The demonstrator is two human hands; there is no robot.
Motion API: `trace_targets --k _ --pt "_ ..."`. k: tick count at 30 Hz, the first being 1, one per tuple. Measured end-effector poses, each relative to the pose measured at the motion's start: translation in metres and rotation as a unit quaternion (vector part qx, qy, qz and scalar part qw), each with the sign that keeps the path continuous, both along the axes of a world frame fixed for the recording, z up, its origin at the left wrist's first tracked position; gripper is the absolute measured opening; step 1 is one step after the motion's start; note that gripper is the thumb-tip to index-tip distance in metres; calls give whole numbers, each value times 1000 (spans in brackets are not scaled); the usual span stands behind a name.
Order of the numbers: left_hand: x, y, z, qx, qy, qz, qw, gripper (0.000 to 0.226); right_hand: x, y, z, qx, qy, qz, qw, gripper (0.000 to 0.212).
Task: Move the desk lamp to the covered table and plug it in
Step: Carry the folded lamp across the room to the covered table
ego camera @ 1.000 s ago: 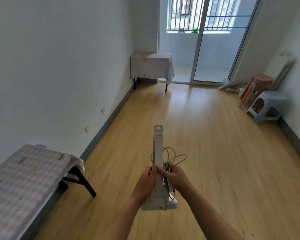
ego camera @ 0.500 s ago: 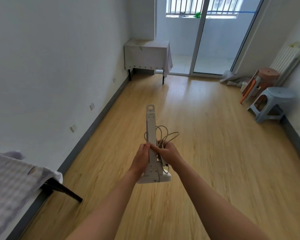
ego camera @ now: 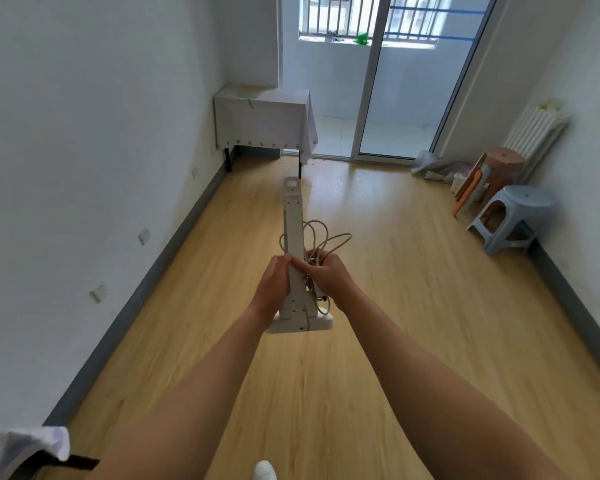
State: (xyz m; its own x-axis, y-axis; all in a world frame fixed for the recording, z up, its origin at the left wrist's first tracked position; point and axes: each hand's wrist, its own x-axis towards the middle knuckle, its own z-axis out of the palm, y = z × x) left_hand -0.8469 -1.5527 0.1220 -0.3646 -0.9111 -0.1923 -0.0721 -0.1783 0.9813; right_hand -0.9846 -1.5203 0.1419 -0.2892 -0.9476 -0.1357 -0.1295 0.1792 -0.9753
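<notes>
Currently, the desk lamp (ego camera: 293, 230) is carried upright above the floor (ego camera: 412, 306), well short of the covered bench (ego camera: 262, 119) in the far left corner. The left hand (ego camera: 272, 282) grips its stem, and the right hand (ego camera: 328, 275) grips the stem together with the bundled cord (ego camera: 322, 237). A loosened loop could drop, snag underfoot and jerk the lamp free. Compared with one second ago, the covered bench is nearer, and the near left bench (ego camera: 21, 445) has almost left view.

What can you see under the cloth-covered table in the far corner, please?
Under the covered table, only two dark legs and a strip of floor show below the cloth hem. The cloth hides everything higher up.
</notes>
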Motion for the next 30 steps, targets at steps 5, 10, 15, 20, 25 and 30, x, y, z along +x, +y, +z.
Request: trace_targets --k 5,10,15,20,25,30 --pt "3 -79 7 2 6 -17 1000 54 3 -75 10 -2 -3 3 1000 20" --pt "9 -157 22 -8 -2 -30 1000 49 11 -146 26 -15 -12 -17 1000 26" --pt "12 -209 30 -10 7 -22 1000 48 13 -199 36 -25 -12 -14 1000 20" --pt "2 -251 42 -13 0 -27 1000 58 2 -244 40 -33 -12 -8 999 18" --pt "-20 -295 41 -13 -4 -22 1000 58 -21 -291 37 -34 -9 2 999 21" --pt "-60 -346 39 -20 -4 -15 1000 61 -62 -349 30 -36 -14 6 999 27"
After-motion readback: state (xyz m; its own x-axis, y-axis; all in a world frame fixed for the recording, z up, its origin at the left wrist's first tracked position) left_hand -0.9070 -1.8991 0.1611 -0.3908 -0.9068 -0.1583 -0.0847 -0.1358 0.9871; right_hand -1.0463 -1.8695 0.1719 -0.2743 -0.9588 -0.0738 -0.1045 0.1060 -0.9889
